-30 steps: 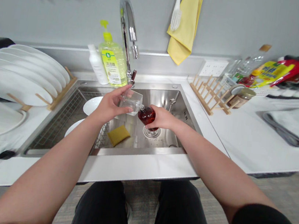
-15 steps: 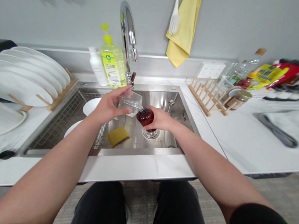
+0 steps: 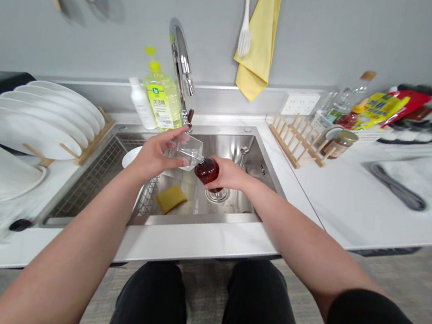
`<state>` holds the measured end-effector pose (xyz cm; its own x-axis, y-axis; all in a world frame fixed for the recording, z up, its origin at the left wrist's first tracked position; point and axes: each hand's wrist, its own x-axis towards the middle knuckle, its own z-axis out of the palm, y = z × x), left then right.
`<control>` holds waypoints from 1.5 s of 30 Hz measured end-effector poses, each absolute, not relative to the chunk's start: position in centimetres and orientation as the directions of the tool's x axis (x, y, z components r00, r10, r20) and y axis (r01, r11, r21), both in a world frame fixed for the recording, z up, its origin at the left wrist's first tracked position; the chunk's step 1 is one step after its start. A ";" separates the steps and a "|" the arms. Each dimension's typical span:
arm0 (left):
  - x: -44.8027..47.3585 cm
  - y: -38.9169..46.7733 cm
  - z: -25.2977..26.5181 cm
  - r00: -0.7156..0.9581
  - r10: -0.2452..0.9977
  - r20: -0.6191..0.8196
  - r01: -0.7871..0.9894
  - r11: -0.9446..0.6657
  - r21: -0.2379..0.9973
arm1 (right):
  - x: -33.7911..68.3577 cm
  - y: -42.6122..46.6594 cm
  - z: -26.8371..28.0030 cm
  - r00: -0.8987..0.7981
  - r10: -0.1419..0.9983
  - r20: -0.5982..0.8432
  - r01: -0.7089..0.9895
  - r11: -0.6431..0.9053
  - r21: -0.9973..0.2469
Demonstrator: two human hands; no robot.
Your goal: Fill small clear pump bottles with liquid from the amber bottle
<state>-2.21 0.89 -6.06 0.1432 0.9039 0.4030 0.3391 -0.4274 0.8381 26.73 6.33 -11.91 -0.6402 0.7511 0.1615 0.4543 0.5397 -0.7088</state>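
clear box (image 3: 183, 152) and dark red bottle (image 3: 207, 171) held close over the sink (image 3: 208, 219)

on the left of the tabletop (image 3: 172, 242), white plates (image 3: 51, 120) stand in a plate rack (image 3: 96, 142) beside the sink's left edge; a soap bottle (image 3: 163, 102) stands at its back edge. the left hand (image 3: 156, 152) holds the clear box between thumb and fingers, near the sink's middle, with a yellow sponge (image 3: 171, 199) lying toward the front edge. the dark red bottle tilts just right of the box, neck toward it; whether they touch i cannot tell. the right hand (image 3: 227, 174) has its fingers wrapped round the bottle, near the drain (image 3: 218, 196). past the sink's back right corner stand a peg rack (image 3: 297, 146) and a jar (image 3: 340, 143).
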 end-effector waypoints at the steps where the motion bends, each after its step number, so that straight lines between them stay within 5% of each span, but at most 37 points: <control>1: -2.2 0.8 -5.9 0.149 0.903 0.403 0.356 -0.429 0.830 | 26.7 6.3 -11.9 -0.641 0.750 0.167 0.449 0.542 -0.710; 45: 2.0 0.7 5.9 0.265 0.921 0.286 0.625 -0.390 0.676 | 27.2 4.9 -10.0 -0.498 0.779 0.382 0.379 0.592 -0.712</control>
